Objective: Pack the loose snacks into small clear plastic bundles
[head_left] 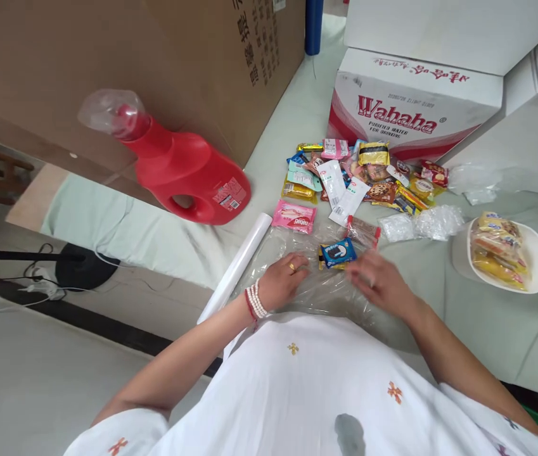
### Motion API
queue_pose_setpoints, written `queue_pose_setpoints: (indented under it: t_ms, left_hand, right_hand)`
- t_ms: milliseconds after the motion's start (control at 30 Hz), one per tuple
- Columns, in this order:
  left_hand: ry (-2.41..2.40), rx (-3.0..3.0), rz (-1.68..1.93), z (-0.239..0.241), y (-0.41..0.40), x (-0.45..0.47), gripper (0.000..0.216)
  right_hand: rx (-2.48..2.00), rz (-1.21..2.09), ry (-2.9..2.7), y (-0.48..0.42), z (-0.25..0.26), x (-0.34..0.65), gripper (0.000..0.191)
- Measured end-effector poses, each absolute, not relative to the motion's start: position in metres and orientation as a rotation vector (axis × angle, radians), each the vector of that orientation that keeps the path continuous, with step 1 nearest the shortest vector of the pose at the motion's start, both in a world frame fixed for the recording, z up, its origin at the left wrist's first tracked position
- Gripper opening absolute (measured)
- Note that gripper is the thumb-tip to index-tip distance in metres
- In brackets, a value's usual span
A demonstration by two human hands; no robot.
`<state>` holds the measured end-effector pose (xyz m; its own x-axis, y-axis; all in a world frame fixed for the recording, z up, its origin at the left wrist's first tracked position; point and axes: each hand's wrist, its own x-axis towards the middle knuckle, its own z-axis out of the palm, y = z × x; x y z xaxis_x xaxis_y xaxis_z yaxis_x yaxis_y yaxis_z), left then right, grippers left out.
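On a sheet of clear plastic film (316, 294) lies a small blue snack packet (339, 253), stacked on a yellow-edged one. My left hand (285, 278), wearing a ring and a beaded bracelet, rests on the film left of this stack, fingers loosely bent and apart, holding nothing visible. Close to the stack's right edge is my right hand (385, 285); its fingers are smeared by motion, so I cannot make out whether they grip anything. A pink wafer packet (294, 216) and a reddish-brown packet (362, 232) lie just beyond the film's middle.
A film roll (235, 269) lies along the left. Mixed snack packets (345, 183) are heaped before a Wahaha carton (411, 107). Crumpled clear plastic (437, 221) and a white tub (537, 253) with snacks are right. A red detergent bottle (192, 171) stands by a large cardboard box (192, 63).
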<state>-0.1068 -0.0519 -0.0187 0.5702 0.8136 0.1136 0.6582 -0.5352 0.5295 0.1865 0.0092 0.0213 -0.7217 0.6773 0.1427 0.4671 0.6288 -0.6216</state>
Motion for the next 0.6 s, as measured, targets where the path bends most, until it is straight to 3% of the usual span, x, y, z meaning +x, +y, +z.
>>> queue_pose_setpoints:
  t_ms: [133,267,333,467,600]
  left_hand:
    - [0.854,2.408,0.352,-0.026,-0.066,-0.136,0.042]
    - [0.79,2.39,0.295,-0.039,-0.074,-0.154,0.028]
    - [0.83,2.368,0.323,-0.042,-0.07,-0.152,0.02]
    - [0.945,2.138,0.466,-0.03,-0.051,-0.143,0.025]
    - [1.231,1.889,0.528,-0.014,-0.018,-0.129,0.029]
  right_hand:
    - [-0.818,0.963,-2.697,-0.056,0.001,0.225,0.037]
    - [-1.021,0.861,-2.545,-0.086,-0.025,0.247,0.02]
    - [-1.011,0.846,-2.432,-0.083,-0.028,0.251,0.019]
    - [-1.006,1.028,-2.269,-0.054,-0.013,0.254,0.019]
    - [-1.386,1.145,-2.038,-0.011,-0.001,0.254,0.029]
